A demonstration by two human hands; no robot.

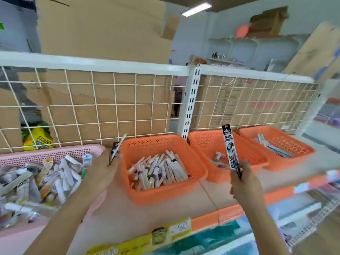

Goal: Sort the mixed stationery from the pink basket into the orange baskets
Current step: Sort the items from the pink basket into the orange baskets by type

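Holding a black pen pack (230, 153) upright, the right hand (244, 183) has fingers curled round its lower end, in front of the middle orange basket (204, 139); left hand (103, 173) pinches a second slim pack (115, 149) at the gap between the pink basket (55, 153) and the nearest orange basket (147, 144), which is full of markers (156, 168)

A shop: orange baskets (165, 196) stand on a display shelf (209, 194), a price tag (181, 227) reading 50 is on the shelf's front edge, and a wire grid (115, 105) and cardboard cartons (103, 30) stand behind the shelf.
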